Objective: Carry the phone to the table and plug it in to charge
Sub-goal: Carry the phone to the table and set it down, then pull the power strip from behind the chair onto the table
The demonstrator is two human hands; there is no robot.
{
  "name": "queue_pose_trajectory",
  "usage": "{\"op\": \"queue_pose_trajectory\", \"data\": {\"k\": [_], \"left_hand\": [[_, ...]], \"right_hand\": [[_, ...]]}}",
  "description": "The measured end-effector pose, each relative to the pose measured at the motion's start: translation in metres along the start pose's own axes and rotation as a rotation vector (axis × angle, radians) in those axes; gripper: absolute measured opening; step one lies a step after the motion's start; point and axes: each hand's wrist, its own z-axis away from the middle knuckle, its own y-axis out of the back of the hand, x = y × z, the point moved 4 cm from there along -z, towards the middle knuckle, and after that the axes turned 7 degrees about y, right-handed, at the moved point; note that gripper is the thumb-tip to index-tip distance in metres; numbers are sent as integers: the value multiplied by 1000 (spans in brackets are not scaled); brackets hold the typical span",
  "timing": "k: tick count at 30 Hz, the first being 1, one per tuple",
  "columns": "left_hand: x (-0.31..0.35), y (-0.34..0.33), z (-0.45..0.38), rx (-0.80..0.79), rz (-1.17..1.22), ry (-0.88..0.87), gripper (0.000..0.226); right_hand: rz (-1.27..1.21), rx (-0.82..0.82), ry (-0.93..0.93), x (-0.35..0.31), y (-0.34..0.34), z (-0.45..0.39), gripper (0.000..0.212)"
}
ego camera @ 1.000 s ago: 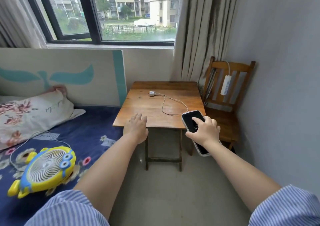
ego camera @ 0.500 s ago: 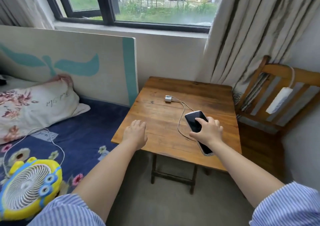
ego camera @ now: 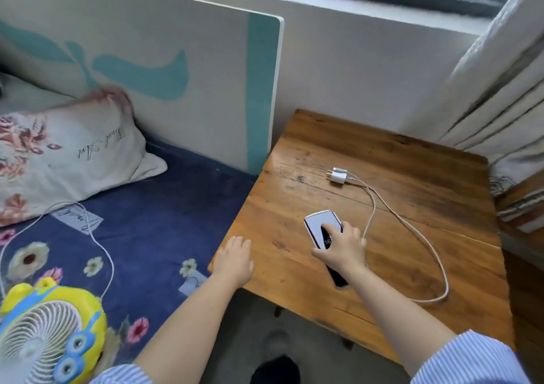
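My right hand [ego camera: 341, 249] grips a black phone [ego camera: 319, 224] with a light rim, screen up, low over the middle of the wooden table [ego camera: 397, 251]. Most of the phone's middle is hidden under my fingers; whether it touches the tabletop I cannot tell. A white charger plug [ego camera: 338, 174] lies on the table farther back, and its white cable [ego camera: 424, 242] loops to the right and round toward my right hand. My left hand [ego camera: 234, 258] hovers at the table's left front corner, fingers loosely apart, holding nothing.
A bed with a dark blue floral sheet [ego camera: 153, 236] lies left of the table, with a floral pillow [ego camera: 59, 154] and a yellow cartoon fan [ego camera: 47, 333] with a white cord. A headboard [ego camera: 176, 68] stands behind. Curtains [ego camera: 506, 95] hang at the right.
I have moved closer and the view has tilted down. My right hand carried the phone from the table's front right edge to over its middle. My left hand stays by the left front corner.
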Motion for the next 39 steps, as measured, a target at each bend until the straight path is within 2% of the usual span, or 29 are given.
{"op": "queue_pose_trajectory", "data": {"k": [4, 12, 19, 23, 25, 28, 32, 39], "left_hand": [[-25, -30, -30, -76, 45, 39, 43], [-41, -83, -65, -69, 157, 66, 58], [-46, -110, -70, -38, 165, 29, 62], [-44, -100, -68, -101, 94, 38, 63], [-35, -82, -70, -118, 37, 43, 62], [-8, -38, -75, -23, -12, -9, 61], [54, 27, -79, 87, -93, -171, 58], [218, 116, -38, 302, -170, -467, 48]], "right_hand": [[35, -89, 25, -28, -53, -44, 60], [41, -51, 150, -60, -115, -105, 60], [73, 0, 230, -60, -140, -130, 62], [144, -116, 232, -56, -140, -123, 66], [154, -211, 200, -49, -129, -114, 66], [207, -271, 177, -35, -100, -97, 62], [271, -193, 110, -4, -32, -79, 47], [237, 155, -33, 79, 128, -31, 39]]}}
